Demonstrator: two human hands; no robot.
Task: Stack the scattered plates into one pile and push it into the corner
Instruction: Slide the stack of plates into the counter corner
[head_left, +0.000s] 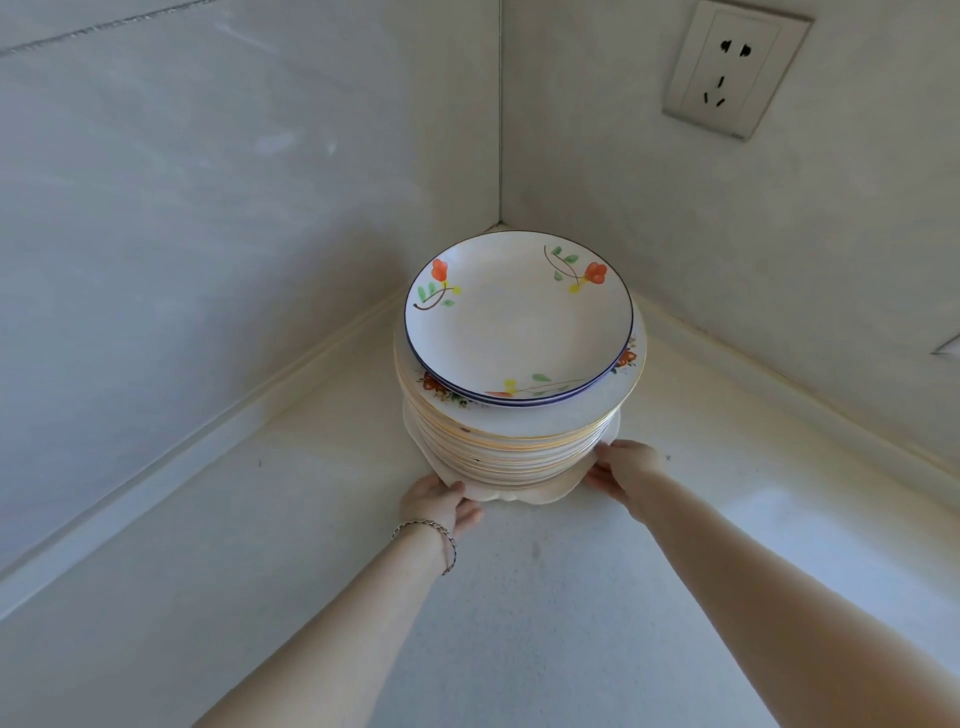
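Note:
A tall pile of plates (514, 441) stands on the white counter (545, 597), close to the corner where the two walls meet. The top plate (514, 317) is white with a blue rim and orange flowers; beneath it lie several gold-rimmed plates, and a wavy-edged white plate is at the bottom. My left hand (439, 501), with a bracelet on its wrist, grips the bottom plate's near-left edge. At the near-right edge of that plate my right hand (626, 467) holds on, fingers against the pile's base.
Pale tiled walls (234, 182) rise on the left and right and meet behind the pile. A wall socket (735, 70) sits high on the right wall. A raised lip (291, 364) runs along the counter's back edges.

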